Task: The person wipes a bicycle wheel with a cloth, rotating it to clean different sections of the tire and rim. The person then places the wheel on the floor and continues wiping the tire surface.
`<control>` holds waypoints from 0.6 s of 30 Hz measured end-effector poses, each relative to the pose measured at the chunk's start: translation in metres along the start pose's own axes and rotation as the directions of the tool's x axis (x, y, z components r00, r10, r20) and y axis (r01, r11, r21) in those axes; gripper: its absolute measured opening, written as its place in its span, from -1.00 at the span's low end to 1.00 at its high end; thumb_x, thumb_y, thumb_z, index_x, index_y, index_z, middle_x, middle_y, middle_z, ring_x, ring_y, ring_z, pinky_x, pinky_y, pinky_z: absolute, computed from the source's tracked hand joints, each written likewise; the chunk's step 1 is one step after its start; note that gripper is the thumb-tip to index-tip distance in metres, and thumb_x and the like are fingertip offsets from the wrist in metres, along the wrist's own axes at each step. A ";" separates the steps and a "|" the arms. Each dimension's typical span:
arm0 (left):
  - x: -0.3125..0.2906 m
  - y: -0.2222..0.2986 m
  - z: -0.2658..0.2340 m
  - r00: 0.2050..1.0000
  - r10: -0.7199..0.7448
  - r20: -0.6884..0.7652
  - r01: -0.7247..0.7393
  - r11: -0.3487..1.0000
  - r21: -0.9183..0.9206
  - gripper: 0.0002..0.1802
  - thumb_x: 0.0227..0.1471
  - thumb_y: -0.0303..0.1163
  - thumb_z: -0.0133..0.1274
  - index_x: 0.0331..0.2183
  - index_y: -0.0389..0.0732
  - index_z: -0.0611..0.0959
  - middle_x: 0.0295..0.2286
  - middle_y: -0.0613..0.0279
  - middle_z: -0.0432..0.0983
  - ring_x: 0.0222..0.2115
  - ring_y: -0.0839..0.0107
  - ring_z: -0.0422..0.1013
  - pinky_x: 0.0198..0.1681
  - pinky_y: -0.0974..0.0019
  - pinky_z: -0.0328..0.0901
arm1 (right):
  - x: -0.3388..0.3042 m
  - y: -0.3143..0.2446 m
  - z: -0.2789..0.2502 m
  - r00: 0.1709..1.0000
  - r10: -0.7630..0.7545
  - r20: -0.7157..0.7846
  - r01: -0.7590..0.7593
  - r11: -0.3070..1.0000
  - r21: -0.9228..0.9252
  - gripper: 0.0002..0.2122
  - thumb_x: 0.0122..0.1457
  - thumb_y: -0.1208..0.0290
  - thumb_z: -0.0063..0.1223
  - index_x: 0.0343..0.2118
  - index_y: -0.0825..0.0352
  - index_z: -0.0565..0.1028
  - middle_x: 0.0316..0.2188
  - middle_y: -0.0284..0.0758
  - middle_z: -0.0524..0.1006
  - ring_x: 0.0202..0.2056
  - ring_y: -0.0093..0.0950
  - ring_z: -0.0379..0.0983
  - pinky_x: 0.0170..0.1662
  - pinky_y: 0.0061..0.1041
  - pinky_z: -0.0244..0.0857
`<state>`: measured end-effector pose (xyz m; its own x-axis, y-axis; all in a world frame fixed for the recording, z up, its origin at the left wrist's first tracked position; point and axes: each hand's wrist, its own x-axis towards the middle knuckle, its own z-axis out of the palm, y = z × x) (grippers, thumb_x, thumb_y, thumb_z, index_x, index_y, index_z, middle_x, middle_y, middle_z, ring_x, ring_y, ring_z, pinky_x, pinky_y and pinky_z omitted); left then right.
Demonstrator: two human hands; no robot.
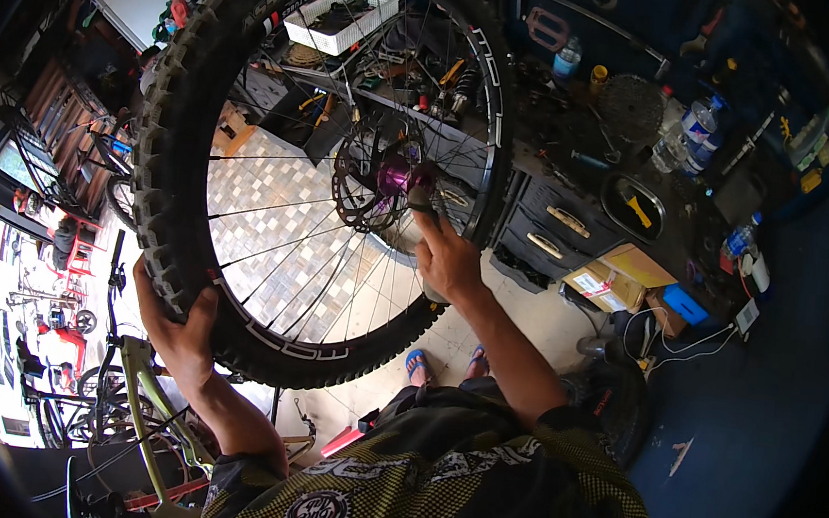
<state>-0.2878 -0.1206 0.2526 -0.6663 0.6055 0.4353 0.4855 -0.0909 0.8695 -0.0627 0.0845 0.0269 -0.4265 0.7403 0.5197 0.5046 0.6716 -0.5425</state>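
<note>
left hand [182, 330] wrapping around the knobby tire of a bike wheel [319, 169], right hand [447, 259] pinching fingers at the purple hub [397, 175], messy workbench [636, 169] sitting behind

This is a bicycle repair workshop: a knobby-tyred wheel [325, 164] is held up, a cluttered desk [636, 160] with tool drawers [558, 231] stands behind it, and parked bikes [131, 402] stand over the tiled floor [272, 219].
</note>
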 end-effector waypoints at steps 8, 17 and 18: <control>0.000 -0.005 0.000 1.000 -0.010 0.022 0.012 0.997 -0.078 -0.21 -0.12 -0.65 0.19 0.20 -0.34 0.35 -0.11 0.15 0.50 -0.14 0.40 0.42 0.04 0.36 0.28 | 0.005 0.084 -0.016 0.972 -0.151 0.181 0.184 0.966 -0.181 -0.62 0.20 0.43 0.10 0.06 -0.13 0.55 -0.24 -0.20 0.49 -0.39 -0.14 0.61 -0.37 -0.20 0.56; -0.007 -0.004 -0.002 0.999 -0.050 -0.009 0.049 0.996 -0.072 -0.18 -0.15 -0.63 0.20 0.20 -0.34 0.34 -0.11 0.16 0.49 -0.13 0.41 0.42 0.05 0.35 0.29 | 0.036 0.030 -0.038 0.972 -0.177 -0.153 0.183 0.983 0.023 -0.62 0.09 0.53 0.06 -0.01 0.08 0.60 -0.31 -0.12 0.57 -0.50 -0.17 0.60 -0.45 -0.25 0.55; -0.008 -0.004 -0.002 0.999 -0.052 -0.015 0.051 0.997 -0.066 -0.17 -0.15 -0.63 0.20 0.20 -0.34 0.34 -0.11 0.17 0.49 -0.14 0.41 0.42 0.04 0.35 0.29 | 0.037 0.033 -0.038 0.964 -0.207 -0.168 0.211 0.978 0.003 -0.62 0.07 0.53 0.08 -0.02 0.07 0.61 -0.32 -0.14 0.57 -0.51 -0.18 0.59 -0.46 -0.26 0.55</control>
<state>-0.2850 -0.1264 0.2464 -0.6991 0.5974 0.3930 0.4126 -0.1120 0.9040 -0.0330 0.1328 0.0534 -0.3899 0.5692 0.7239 0.4016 0.8125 -0.4226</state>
